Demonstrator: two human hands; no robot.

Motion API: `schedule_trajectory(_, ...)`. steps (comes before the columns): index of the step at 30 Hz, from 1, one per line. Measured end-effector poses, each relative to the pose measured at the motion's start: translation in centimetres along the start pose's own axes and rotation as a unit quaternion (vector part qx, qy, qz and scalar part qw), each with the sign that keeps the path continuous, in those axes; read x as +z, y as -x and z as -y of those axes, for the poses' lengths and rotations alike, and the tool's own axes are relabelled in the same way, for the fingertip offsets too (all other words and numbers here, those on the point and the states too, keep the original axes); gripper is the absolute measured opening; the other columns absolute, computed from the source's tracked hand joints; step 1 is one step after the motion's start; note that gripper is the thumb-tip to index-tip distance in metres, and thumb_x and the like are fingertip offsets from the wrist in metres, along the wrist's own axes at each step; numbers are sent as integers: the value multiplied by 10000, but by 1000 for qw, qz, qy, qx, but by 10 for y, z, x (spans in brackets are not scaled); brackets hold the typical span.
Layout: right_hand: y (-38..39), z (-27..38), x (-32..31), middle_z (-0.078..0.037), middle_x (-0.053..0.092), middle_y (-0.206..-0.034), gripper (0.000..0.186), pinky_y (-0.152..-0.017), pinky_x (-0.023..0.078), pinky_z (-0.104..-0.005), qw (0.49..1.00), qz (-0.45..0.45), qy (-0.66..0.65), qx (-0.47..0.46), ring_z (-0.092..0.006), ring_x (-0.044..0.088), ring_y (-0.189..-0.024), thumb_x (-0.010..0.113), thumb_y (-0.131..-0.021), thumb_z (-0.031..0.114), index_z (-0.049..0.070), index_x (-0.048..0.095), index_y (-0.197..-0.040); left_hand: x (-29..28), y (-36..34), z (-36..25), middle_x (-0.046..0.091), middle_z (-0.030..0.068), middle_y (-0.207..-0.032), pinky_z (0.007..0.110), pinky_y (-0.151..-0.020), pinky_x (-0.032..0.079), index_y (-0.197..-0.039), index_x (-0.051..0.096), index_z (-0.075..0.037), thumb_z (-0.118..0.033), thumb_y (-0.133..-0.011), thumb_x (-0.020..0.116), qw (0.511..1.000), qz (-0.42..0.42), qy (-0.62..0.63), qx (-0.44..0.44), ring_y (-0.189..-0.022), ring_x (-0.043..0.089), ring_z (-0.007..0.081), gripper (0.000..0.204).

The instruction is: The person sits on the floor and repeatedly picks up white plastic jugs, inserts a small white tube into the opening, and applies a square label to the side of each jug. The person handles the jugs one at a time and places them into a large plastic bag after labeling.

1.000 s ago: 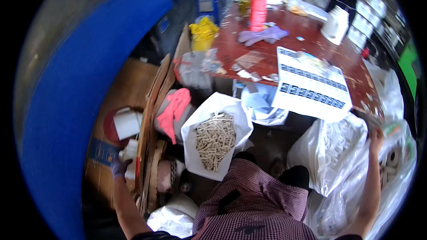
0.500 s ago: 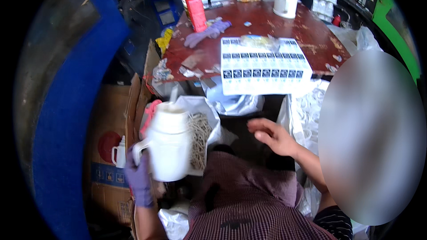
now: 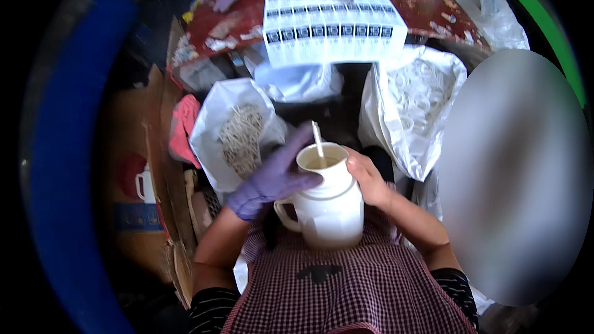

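Resting now on the lap, the white jug (image 3: 327, 201) sits gripped between gloved left hand (image 3: 272, 176) and bare right hand (image 3: 366, 180), no longer raised at left.

Both hands, gloved left hand (image 3: 272, 176) and bare right hand (image 3: 366, 179), grip a white jug (image 3: 328, 201) on the lap.

Jug (image 3: 328, 207): white, handled, upright on the lap, lid off, pale liquid inside.
Stick (image 3: 317, 142): thin, white, tilted, standing in the jug's mouth.
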State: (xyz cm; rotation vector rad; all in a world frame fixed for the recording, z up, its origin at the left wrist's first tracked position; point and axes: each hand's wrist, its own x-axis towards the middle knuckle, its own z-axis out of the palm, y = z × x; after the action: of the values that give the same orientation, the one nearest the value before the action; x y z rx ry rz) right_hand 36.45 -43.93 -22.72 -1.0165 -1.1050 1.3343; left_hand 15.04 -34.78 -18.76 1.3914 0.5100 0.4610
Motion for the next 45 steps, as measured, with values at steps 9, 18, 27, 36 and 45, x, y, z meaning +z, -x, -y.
schedule_trajectory(9, -16, 83, 31, -92, 674, -1087, 273, -1003, 432, -434, 797, 121, 421, -416, -261, 638, -1037, 692, -848, 169, 51, 663, -1092, -31, -20, -28, 342, 133, -1525, 356, -1148, 271, -1530, 212, 3, -377, -614, 916, 982, 181, -12, 49, -1375, 359, 213, 1216)
schedule_trajectory(18, 14, 75, 58, -105, 659, -784, 317, -790, 542, -359, 759, 137, 455, -445, -249, 667, -771, 709, -844, 318, 11, 639, -888, 5, 10, -34, 525, 160, -1333, 377, -1067, 391, -1550, -8, -12, -336, -468, 973, 976, 200, -80, 22, -1209, 526, 245, 1495)
schedule_trajectory(27, 8, 62, 72, -54, 492, -575, 362, -548, 445, -354, 797, 217, 320, -465, -229, 536, -532, 679, -905, 305, 60, 527, -686, 10, 52, -37, 536, 184, -1328, 414, -1049, 432, -1546, 33, -3, -298, -461, 987, 994, 103, -32, 0, -1178, 568, 283, 1474)
schedule_trajectory(36, -33, 62, 84, -50, 594, -662, 294, -908, 487, -398, 729, 229, 423, -487, -233, 637, -699, 599, -882, 348, 62, 570, -817, -1, 74, -52, 534, 158, -1324, 420, -1062, 421, -1536, 111, -16, -226, -492, 959, 972, -162, -162, 57, -1215, 545, 277, 1362)
schedule_trajectory(45, -91, 11, -94, -140, 599, -921, 161, -731, 531, -411, 737, -52, 617, -270, -342, 622, -879, 592, -825, 93, 61, 663, -965, -105, 64, -17, 471, 170, -1396, 404, -1101, 362, -1505, 197, 29, -86, -606, 870, 692, -487, -500, 186, -1280, 476, 279, 1129)
